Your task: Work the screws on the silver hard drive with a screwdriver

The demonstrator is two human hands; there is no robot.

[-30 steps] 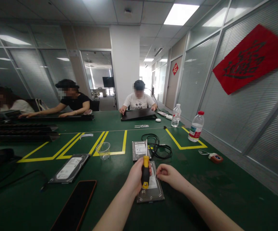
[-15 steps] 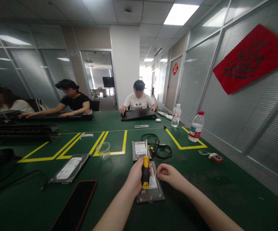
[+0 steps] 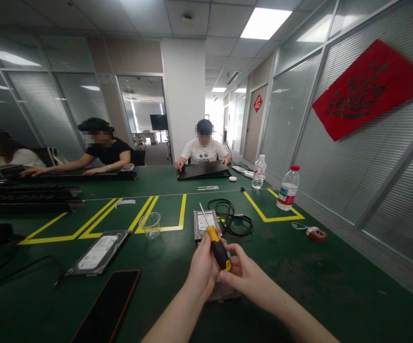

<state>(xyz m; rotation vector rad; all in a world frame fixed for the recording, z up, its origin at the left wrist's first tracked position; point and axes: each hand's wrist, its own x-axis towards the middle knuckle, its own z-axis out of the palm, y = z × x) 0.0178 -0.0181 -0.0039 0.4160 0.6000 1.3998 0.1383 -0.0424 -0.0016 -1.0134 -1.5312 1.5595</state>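
My left hand (image 3: 201, 267) is closed around the black and yellow handle of a screwdriver (image 3: 216, 244), whose metal shaft points up and to the left. My right hand (image 3: 245, 274) is closed too, with its fingertips on the lower end of that handle. Both hands hover just above a hard drive (image 3: 224, 293) lying flat on the green table (image 3: 317, 286); they hide most of it. A second hard drive (image 3: 205, 222) lies a little farther away, behind the screwdriver.
A third hard drive (image 3: 99, 251) and a dark phone (image 3: 108, 307) lie at the left. Clear plastic cup (image 3: 150, 224), coiled black cable (image 3: 233, 219), two water bottles (image 3: 287, 188), a small orange device (image 3: 315, 233). Three other people sit at the far side.
The screwdriver has tilted from upright to leaning left. My right hand has moved from the drive's edge onto the screwdriver handle. Both hands rose slightly above the drive.
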